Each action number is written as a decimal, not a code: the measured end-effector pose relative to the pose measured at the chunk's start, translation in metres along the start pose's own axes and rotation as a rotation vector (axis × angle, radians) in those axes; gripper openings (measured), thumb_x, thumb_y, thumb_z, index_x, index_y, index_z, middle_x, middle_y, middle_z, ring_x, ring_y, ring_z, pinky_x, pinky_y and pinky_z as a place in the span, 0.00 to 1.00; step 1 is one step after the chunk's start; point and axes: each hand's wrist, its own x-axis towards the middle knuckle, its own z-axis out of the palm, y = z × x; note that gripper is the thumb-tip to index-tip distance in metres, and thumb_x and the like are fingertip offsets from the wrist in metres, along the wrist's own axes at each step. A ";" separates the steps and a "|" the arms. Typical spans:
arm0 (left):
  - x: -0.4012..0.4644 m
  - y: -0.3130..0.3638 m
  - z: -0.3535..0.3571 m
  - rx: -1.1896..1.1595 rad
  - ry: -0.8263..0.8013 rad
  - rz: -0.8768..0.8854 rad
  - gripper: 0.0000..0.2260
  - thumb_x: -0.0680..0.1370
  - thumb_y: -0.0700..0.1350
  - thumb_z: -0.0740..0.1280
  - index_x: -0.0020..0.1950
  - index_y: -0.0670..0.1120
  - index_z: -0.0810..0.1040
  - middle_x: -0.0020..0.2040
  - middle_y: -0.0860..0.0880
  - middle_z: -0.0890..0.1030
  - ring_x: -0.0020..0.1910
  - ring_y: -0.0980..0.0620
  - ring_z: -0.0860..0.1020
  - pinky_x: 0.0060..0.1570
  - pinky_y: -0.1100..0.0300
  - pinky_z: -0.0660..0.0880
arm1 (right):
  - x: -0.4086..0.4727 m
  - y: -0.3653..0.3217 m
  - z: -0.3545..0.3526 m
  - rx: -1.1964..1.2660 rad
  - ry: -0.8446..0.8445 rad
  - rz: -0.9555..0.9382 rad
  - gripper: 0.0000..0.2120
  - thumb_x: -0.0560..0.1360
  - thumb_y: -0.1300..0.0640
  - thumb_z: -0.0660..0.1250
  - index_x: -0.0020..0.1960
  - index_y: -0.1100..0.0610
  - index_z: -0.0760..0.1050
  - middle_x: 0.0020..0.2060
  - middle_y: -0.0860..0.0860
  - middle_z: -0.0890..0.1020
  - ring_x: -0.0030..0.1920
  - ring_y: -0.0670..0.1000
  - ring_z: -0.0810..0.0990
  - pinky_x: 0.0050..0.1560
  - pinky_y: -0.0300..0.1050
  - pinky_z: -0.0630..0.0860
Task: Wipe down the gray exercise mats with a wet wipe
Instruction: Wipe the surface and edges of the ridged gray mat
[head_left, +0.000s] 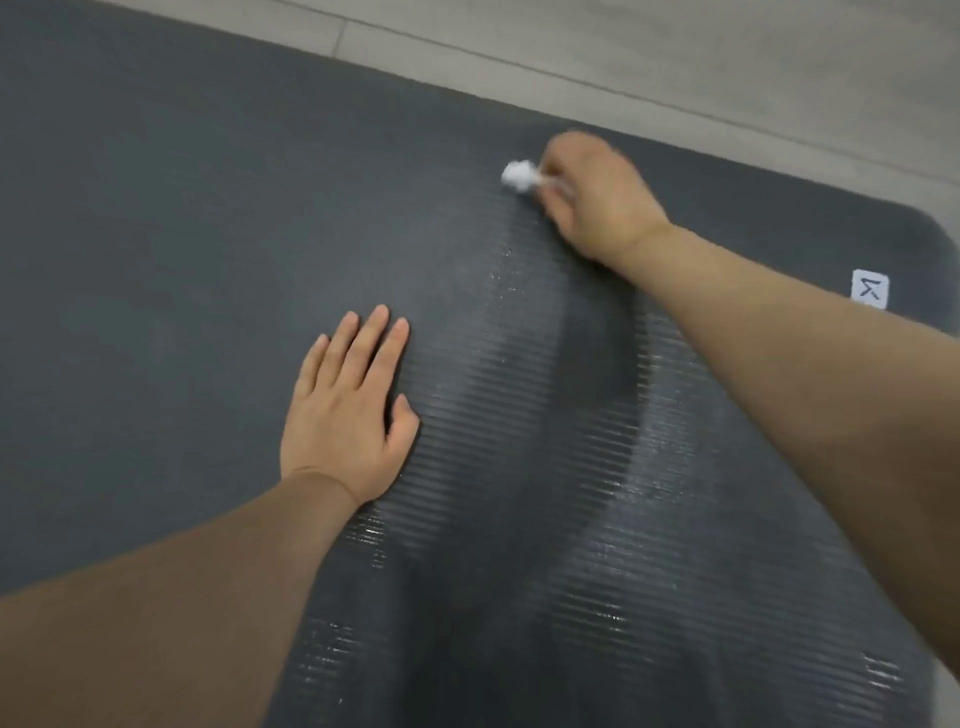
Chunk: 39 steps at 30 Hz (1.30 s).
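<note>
Mat (182, 218), gray and ribbed, fills the head view under me, lying flat on the pale floor (675, 47). My right hand (597, 197) has its fingers curled round a balled white wet wipe (519, 175) and presses it to the mat near the far edge. My left hand (345, 410) lies flat, fingers straight, holding nothing, bracing the mat. Shiny wet streaks run back toward me; I judge the dull left half is still dry, so overlapping strokes that way suit best. A white logo tag (870, 289) sits near the right corner. Nothing blocks the wipe.
</note>
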 end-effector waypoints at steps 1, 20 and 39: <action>0.000 -0.001 0.000 0.004 -0.003 -0.002 0.30 0.77 0.52 0.52 0.80 0.48 0.58 0.80 0.48 0.57 0.80 0.47 0.53 0.78 0.50 0.47 | 0.018 0.008 -0.002 -0.018 0.070 0.200 0.14 0.79 0.52 0.59 0.50 0.63 0.73 0.47 0.61 0.77 0.49 0.61 0.75 0.47 0.50 0.67; 0.003 -0.001 0.000 0.019 -0.002 0.003 0.30 0.77 0.51 0.52 0.80 0.48 0.59 0.80 0.47 0.59 0.79 0.46 0.55 0.78 0.50 0.48 | 0.015 0.033 -0.027 -0.115 0.059 0.258 0.11 0.78 0.53 0.61 0.50 0.60 0.74 0.49 0.60 0.79 0.50 0.61 0.76 0.44 0.45 0.64; 0.002 -0.001 -0.001 -0.027 0.028 0.014 0.29 0.78 0.51 0.51 0.80 0.48 0.58 0.80 0.48 0.58 0.80 0.47 0.53 0.78 0.51 0.46 | -0.146 -0.052 -0.004 -0.031 -0.098 -0.068 0.03 0.73 0.58 0.66 0.44 0.57 0.74 0.41 0.56 0.78 0.42 0.60 0.76 0.44 0.47 0.70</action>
